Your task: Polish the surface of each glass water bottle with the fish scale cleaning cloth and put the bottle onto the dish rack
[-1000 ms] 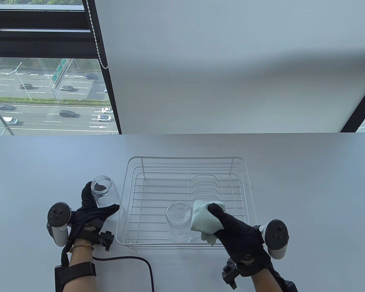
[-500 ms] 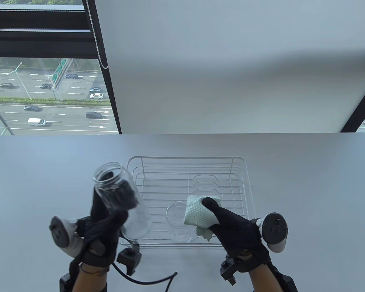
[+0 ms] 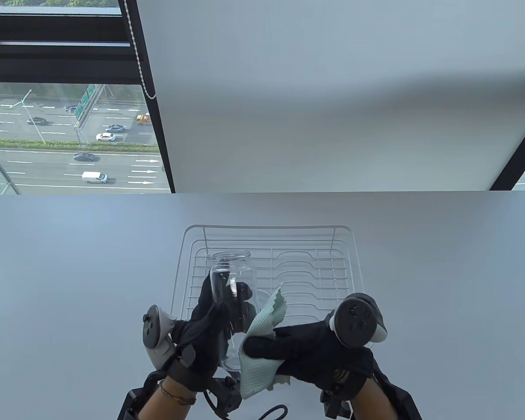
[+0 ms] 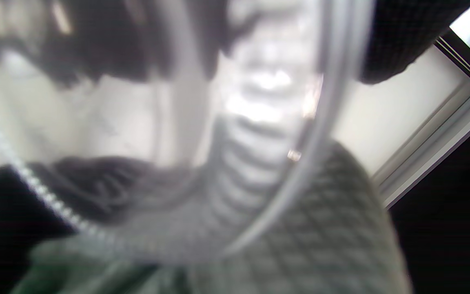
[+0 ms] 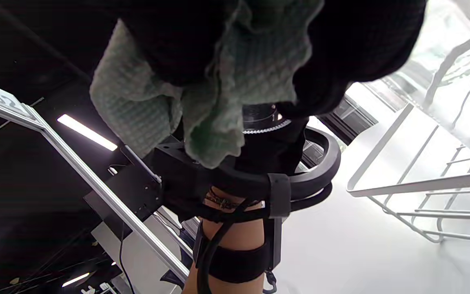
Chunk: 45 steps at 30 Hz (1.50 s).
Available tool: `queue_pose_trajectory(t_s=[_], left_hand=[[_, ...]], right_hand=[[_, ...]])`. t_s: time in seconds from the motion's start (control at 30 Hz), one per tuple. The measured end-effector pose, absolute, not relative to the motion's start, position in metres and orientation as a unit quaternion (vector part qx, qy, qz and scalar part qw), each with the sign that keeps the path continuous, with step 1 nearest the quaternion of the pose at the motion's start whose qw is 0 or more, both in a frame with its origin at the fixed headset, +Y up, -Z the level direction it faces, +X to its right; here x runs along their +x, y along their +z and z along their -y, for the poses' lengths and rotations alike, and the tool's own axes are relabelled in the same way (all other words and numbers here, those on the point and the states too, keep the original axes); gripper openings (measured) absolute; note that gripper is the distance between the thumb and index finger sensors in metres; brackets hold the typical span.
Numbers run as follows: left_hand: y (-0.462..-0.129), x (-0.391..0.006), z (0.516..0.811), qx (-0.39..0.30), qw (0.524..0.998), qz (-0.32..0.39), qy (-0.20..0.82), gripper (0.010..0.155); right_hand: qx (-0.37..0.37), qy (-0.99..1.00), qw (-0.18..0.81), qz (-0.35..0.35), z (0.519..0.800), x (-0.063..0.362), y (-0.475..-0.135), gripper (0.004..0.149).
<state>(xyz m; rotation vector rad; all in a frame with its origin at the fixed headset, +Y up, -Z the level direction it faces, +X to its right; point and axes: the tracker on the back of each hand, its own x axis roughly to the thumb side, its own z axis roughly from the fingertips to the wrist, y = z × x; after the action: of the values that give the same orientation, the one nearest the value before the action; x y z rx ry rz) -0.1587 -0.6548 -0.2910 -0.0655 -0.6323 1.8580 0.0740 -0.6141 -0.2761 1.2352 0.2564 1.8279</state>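
My left hand (image 3: 221, 308) grips a clear glass bottle (image 3: 232, 273) and holds it up, mouth pointing away, over the front left of the white wire dish rack (image 3: 345, 262). My right hand (image 3: 267, 343) clutches the pale green fish scale cloth (image 3: 256, 363) and presses it against the bottle's lower part. In the blurred left wrist view the bottle (image 4: 259, 102) fills the frame with the cloth (image 4: 333, 228) below it. The right wrist view shows the cloth (image 5: 218, 94) bunched in my fingers and a corner of the rack (image 5: 422, 188). A second bottle in the rack is hidden behind my hands.
The rack stands in the middle of a grey table (image 3: 70, 262). A black cable (image 3: 271, 411) lies at the front edge. Behind the table are a white blind and a window over a road.
My left hand lifted the bottle off the table left of the rack and carried it right, over the rack's front. My right hand moved left with the cloth onto that bottle.
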Motion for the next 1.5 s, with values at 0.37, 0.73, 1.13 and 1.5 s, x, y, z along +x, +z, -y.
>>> queue_pose_trajectory(t_s=[0.37, 0.73, 1.13, 1.5], left_hand=[[-0.286, -0.153, 0.658, -0.040, 0.536, 0.264, 0.801, 0.096], [-0.283, -0.147, 0.662, -0.047, 0.550, 0.271, 0.789, 0.097], [-0.279, -0.145, 0.660, -0.069, 0.575, 0.291, 0.761, 0.097], [-0.280, -0.145, 0.657, -0.081, 0.577, 0.315, 0.749, 0.094]], right_hand=[[0.498, 0.708, 0.477, -0.154, 0.620, 0.077, -0.284, 0.050], [0.422, 0.729, 0.538, 0.010, 0.620, 0.085, -0.282, 0.056], [0.373, 0.746, 0.547, 0.071, 0.619, 0.091, -0.283, 0.056], [0.358, 0.740, 0.565, 0.073, 0.619, 0.094, -0.282, 0.057]])
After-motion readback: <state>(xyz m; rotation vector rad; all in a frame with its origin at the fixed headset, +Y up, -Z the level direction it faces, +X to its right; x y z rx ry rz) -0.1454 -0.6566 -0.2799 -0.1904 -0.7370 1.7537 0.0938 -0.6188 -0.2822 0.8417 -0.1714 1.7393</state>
